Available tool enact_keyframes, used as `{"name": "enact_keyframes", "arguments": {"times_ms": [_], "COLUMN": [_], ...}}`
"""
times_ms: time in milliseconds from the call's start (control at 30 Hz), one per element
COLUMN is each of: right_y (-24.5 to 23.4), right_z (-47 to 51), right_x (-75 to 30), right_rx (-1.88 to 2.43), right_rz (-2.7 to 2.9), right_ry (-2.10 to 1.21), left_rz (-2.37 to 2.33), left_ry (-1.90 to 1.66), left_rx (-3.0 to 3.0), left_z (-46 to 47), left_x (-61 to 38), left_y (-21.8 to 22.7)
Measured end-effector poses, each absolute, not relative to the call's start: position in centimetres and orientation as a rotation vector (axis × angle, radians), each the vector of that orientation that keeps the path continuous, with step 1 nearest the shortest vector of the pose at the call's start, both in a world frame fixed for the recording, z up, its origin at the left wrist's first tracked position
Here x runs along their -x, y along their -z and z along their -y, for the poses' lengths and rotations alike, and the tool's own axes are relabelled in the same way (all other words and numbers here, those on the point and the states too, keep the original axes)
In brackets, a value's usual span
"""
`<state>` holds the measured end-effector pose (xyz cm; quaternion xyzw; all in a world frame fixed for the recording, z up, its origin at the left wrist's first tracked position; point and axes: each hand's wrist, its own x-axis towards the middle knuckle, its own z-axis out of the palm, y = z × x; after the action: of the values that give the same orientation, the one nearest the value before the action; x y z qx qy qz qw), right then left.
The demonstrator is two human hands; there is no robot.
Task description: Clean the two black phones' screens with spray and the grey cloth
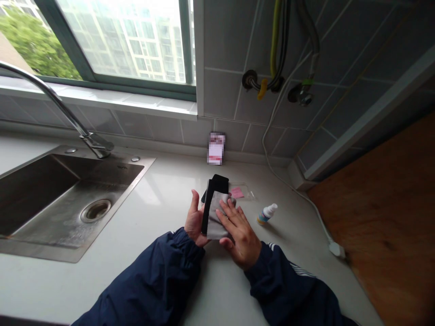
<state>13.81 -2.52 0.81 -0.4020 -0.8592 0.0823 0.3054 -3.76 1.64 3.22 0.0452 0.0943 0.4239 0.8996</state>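
Observation:
My left hand (194, 218) holds a black smartphone (205, 210) upright by its edge, with the fingers behind it. My right hand (238, 232) presses a grey microfibre cloth (215, 217) flat against the phone's face, hiding most of that face. Just behind the hands lies a black flat object (220, 183), perhaps a phone case or second phone. A clear plastic packet (240, 192) with a pink label lies close to my right fingers. A small white spray bottle (267, 213) lies on its side to the right of my right hand.
A steel sink (68, 199) with a chrome faucet (68, 106) is to the left on the white countertop (163, 203). A pixelated card (216, 148) leans on the tiled wall. A white cable (306, 199) runs along the counter beside a wooden board (374, 217).

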Motion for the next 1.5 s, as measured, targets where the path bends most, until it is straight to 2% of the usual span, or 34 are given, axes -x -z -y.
{"name": "enact_keyframes", "arguments": {"times_ms": [400, 667, 1067, 1500], "right_y": [-1.8, -2.1, -1.0, -0.8], "right_z": [3.4, 2.9, 2.2, 1.9], "right_x": [-13.7, -13.9, -14.1, -14.1], "right_rx": [0.824, 0.996, 1.374, 1.332], "right_rz": [2.43, 2.427, 2.126, 2.059], "right_ry": [-0.31, -0.229, -0.021, -0.015], "left_rz": [-0.21, -0.199, -0.367, -0.381], "left_ry": [-0.758, -0.725, -0.803, -0.754], "left_rx": [-0.208, -0.208, -0.249, -0.296], "left_z": [-1.6, -1.2, -0.8, -0.7], "left_x": [4.1, 3.4, 2.2, 1.7], "left_y": [-2.8, -3.2, -3.3, -2.9]}}
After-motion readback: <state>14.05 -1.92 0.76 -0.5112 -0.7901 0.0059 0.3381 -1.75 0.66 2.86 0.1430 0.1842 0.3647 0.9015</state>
